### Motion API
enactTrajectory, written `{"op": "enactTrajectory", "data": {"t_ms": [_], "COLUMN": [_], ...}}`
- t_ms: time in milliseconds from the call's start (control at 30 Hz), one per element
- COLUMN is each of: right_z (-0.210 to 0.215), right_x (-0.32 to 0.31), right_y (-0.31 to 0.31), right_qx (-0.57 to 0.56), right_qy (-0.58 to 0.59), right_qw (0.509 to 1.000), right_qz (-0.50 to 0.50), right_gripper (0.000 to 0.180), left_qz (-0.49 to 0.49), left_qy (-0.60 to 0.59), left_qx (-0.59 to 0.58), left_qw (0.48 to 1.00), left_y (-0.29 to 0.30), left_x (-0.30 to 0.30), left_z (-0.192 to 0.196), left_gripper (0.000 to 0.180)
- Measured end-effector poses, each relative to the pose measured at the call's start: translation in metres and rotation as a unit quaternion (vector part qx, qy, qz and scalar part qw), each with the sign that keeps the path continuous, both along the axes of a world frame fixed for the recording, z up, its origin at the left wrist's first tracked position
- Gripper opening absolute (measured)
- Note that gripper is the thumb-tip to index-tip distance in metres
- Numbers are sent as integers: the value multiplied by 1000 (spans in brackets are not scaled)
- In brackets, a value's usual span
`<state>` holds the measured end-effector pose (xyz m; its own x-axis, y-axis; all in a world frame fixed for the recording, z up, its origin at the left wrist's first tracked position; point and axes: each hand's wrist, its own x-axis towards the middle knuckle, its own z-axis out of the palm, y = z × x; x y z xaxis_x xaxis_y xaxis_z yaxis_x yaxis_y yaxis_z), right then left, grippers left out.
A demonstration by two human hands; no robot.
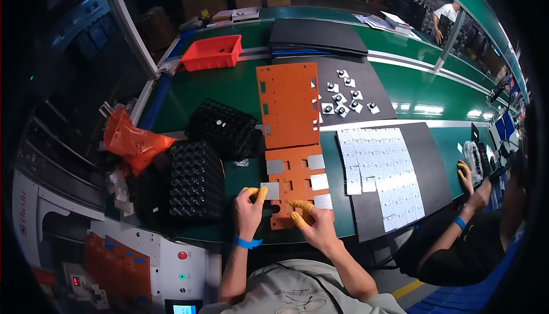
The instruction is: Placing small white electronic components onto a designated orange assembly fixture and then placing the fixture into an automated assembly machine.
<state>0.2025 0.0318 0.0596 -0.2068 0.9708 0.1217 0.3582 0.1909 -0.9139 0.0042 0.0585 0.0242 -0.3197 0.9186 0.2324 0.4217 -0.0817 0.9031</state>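
An orange hinged fixture (289, 105) lies unfolded before me, its upper panel stretched away from me. Several thin silver-white square plates (315, 162) sit along both sides of its lower panel (294, 171). My left hand (249, 214), in yellow finger cots and a blue wristband, pinches the edge of a square plate (270, 191) at the panel's left side. Over the lower right of that panel is my right hand (316, 225), also in yellow finger cots. Its thumb and forefinger are apart, with nothing visible between them.
To the right, a black board (432, 171) carries sheets of white circuit boards (380, 171). Small black-topped parts (338, 98) lie beyond. Black trays (197, 180) and an orange bag (134, 140) are left; a red bin (211, 52) stands farther back. A co-worker's arm (466, 211) is at right.
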Motion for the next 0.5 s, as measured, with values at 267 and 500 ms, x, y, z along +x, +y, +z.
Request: {"op": "enactTrajectory", "data": {"t_ms": [267,500], "right_z": [-8,-4], "right_x": [14,-25], "right_y": [-17,-24], "right_qx": [4,154], "right_qy": [12,-62], "right_qw": [1000,980], "right_qz": [-23,111], "right_gripper": [32,29], "left_qz": [34,46], "left_qy": [40,58], "left_qx": [-89,-49], "left_qw": [995,996], "left_y": [17,14], "left_x": [17,10], "left_z": [-29,-32], "left_gripper": [17,24]}}
